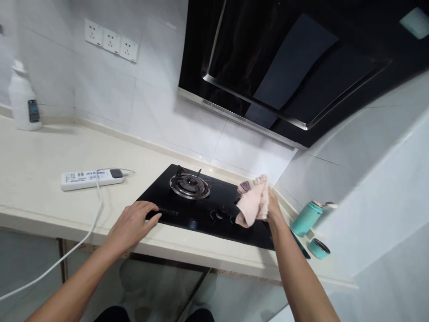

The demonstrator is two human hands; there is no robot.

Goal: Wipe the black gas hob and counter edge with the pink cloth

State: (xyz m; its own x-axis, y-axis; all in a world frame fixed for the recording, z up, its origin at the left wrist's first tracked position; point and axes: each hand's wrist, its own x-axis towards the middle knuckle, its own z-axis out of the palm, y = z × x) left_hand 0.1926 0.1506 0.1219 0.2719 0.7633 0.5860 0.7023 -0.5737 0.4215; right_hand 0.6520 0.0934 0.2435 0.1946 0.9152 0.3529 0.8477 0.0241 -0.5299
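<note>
A black gas stove [187,219] is set in the pale countertop, with one round burner [190,185] showing at its left and control knobs [220,212] near the front. My left hand [136,223] rests at the stove's front left corner, thumb and fingers apart, holding nothing. Over the right part of the stove, my right hand [274,205] grips a pale pink cloth [252,203]. The cloth hangs in folds and hides the right side of the stove and most of my right fingers.
A white power strip [92,179] with a cable lies left on the counter. Behind it stands a white spray bottle [25,98]. A turquoise thermos [306,218] and turquoise cup [319,248] are at the right wall. The black range hood [241,67] overhangs the stove.
</note>
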